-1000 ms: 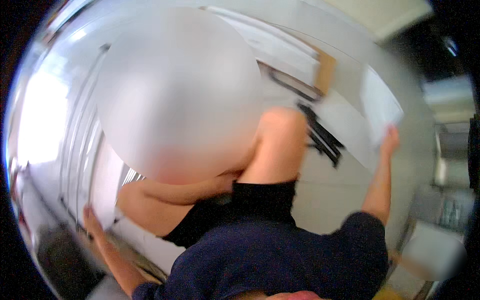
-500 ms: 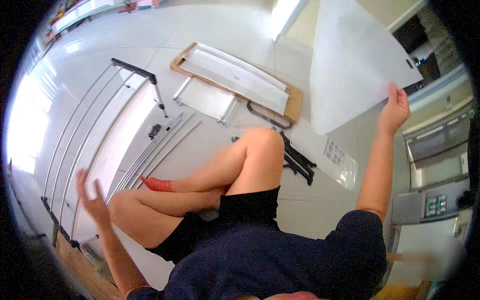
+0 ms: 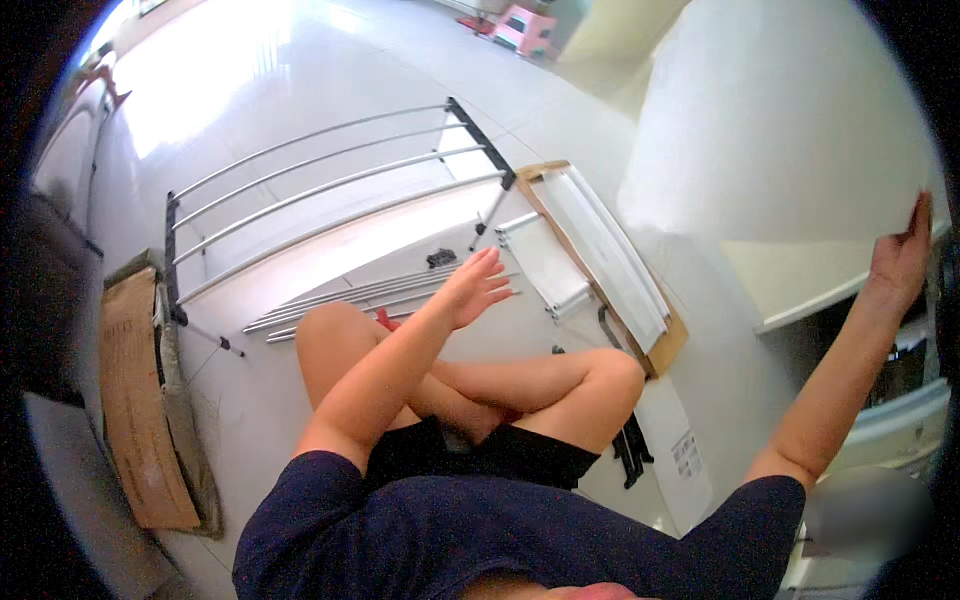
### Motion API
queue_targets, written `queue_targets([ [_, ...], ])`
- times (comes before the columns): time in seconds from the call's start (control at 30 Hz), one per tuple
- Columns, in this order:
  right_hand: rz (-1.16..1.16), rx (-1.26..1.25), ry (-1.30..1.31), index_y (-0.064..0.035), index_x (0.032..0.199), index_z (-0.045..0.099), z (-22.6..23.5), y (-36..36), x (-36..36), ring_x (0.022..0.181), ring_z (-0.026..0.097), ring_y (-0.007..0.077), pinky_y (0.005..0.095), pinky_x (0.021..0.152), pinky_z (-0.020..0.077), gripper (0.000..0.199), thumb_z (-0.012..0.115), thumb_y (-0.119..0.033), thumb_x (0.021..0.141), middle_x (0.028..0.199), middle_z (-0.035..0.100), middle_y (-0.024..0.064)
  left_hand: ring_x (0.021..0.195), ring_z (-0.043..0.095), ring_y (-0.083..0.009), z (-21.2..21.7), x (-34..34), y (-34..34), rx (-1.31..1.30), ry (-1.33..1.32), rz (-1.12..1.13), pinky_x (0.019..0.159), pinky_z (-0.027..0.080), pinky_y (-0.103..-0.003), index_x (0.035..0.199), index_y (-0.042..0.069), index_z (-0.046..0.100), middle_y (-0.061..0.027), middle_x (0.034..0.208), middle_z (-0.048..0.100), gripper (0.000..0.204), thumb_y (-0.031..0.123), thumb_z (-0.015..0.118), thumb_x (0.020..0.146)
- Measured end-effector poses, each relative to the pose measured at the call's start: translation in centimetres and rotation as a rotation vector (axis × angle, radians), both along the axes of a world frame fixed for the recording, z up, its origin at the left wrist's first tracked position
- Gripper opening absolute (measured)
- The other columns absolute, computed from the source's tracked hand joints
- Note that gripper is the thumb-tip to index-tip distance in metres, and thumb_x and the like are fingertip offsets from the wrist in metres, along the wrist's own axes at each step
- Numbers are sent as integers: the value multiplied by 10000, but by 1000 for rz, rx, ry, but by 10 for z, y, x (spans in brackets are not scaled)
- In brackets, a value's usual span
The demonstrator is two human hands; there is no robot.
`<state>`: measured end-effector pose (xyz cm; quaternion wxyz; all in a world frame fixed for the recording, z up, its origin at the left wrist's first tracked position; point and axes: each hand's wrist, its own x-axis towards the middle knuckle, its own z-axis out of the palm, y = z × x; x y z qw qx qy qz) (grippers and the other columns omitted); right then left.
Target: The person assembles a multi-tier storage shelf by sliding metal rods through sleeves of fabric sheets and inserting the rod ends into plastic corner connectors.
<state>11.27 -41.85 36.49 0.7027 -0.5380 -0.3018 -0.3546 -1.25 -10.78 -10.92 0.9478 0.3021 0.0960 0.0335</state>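
My right hand [image 3: 901,258] is raised at the far right, its fingers closed on the edge of a large, pale, translucent sheet [image 3: 775,130]. The sheet hangs out to the upper right and covers part of the wall behind it. My left hand [image 3: 474,290] is held out over the floor in front of my knees, fingers apart, holding nothing. Beyond it stands a rack frame [image 3: 340,175] of silver tubes with black end pieces. Loose silver tubes [image 3: 350,300] and a small heap of black parts [image 3: 441,258] lie between the frame and my legs.
An open cardboard box [image 3: 668,350] with white panels [image 3: 605,255] lies right of the frame, beside a smaller tube-edged piece [image 3: 545,265]. Black brackets [image 3: 630,450] rest by my right knee. Flattened cardboard [image 3: 145,400] is at left, a pink stool [image 3: 523,30] far off.
The view has swung left. My left hand has moved from beside the frame's near end to in front of my knees. My right hand, with the sheet, is farther out to the right.
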Motion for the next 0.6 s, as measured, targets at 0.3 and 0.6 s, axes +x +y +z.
queue_targets([
  [0.3, -82, -250, 378, 1, 1325, 407, -79, 32, 56, 1099, 523, 247, 320, 959, 393, 494, 423, -344, 973, 1250, 536, 118, 1188, 478, -307, 36, -29, 43, -253, -298, -72, 970, 399, -493, 1354, 69, 387, -179, 1320, 462, 656, 497, 531, 878],
  [0.6, 661, 152, 654, -14, 1004, 595, -209, 104, 215, 890, 607, 180, 303, 777, 510, 153, 570, -120, 896, 966, 635, 85, 600, 544, -93, 126, -188, 200, 741, 25, 909, 509, 473, -239, 1071, 53, 589, -20, 806, 601, 287, 197, 676, 839],
])
